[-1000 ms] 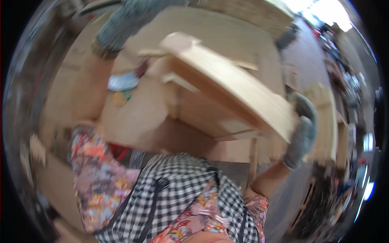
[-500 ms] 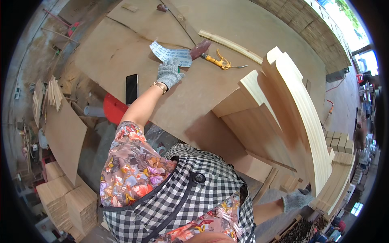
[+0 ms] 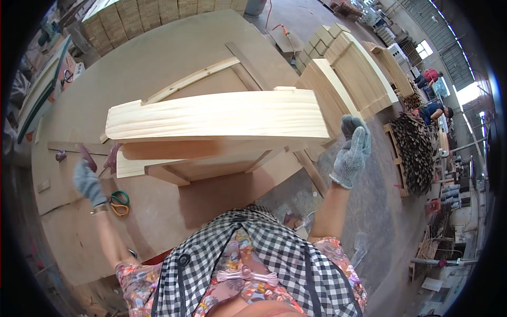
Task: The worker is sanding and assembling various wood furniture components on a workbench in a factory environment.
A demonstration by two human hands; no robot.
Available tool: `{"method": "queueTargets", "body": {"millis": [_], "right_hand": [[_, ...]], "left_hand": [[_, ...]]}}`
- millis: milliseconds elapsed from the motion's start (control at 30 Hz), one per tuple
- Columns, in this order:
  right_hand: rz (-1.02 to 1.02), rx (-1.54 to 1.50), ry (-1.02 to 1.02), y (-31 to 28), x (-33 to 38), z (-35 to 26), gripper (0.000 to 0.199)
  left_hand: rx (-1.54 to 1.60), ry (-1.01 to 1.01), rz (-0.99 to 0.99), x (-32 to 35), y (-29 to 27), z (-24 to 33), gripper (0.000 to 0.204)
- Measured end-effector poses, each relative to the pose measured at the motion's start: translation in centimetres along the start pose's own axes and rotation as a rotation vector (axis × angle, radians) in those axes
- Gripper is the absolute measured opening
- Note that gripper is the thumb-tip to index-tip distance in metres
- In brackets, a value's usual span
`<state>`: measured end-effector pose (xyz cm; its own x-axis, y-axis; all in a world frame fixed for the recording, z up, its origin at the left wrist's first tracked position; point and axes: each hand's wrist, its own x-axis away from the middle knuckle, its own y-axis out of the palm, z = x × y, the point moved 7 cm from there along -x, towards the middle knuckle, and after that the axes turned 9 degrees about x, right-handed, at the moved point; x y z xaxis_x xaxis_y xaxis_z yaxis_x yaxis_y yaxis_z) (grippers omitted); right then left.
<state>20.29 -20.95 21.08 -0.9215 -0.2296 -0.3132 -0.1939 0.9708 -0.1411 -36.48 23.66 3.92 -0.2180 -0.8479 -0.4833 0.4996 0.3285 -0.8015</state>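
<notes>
Wooden frame was being lifted off the workbench, right hand gripping its right end. Left hand clutched a red-handled tool near the left edge. Setting it down likely needed both hands.

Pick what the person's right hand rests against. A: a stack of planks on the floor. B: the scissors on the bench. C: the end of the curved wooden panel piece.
C: the gloved right hand is raised against the right end of the curved wooden panel piece, far from the scissors.
</notes>
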Motion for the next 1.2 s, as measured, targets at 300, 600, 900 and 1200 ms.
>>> {"method": "queueTargets", "body": {"millis": [300,600,900,1200], "right_hand": [[-0.510,-0.519,-0.781,13.3,-2.7,-13.7,0.079],[-0.566,0.422,-0.597,16.8,-0.6,-16.5,0.042],[-0.730,0.300,-0.823,19.1,6.8,-11.6,0.055],[-0.717,0.280,-0.825,24.5,15.9,-12.6,0.063]], "left_hand": [[-0.158,0.873,0.073,-15.5,-11.3,25.6,0.045],[0.930,0.979,-0.498,-9.9,-13.8,43.8,0.074],[0.623,0.751,-1.154,-6.3,-8.5,36.9,0.112],[0.575,0.904,-1.008,-6.6,-9.5,30.7,0.081]]}}
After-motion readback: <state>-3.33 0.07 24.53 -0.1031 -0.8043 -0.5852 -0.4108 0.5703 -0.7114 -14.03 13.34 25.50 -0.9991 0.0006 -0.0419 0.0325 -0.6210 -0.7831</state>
